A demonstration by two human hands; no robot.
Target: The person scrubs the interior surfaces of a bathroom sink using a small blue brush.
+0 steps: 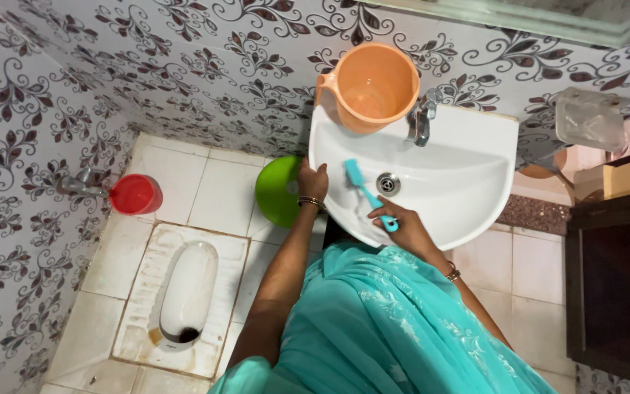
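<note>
A white wall basin (pixel 468 138) sits below the patterned wall. My right hand (pixel 402 228) grips the handle of a turquoise scrubbing brush (pixel 361 186), whose head rests on the inner left side of the bowl, near the metal drain (pixel 387 183). My left hand (pixel 313 180) is pressed on the basin's left rim, fingers curled over the edge. An orange plastic mug (pixel 370 85) stands on the back left corner of the basin, beside the metal tap (pixel 423 117).
A green bucket (pixel 277 191) stands on the floor under the basin's left side. A red mug (pixel 134 194) sits under a wall tap (pixel 82 182). A floor toilet pan (pixel 184 292) lies at the left. A dark cabinet (pixel 614 284) is on the right.
</note>
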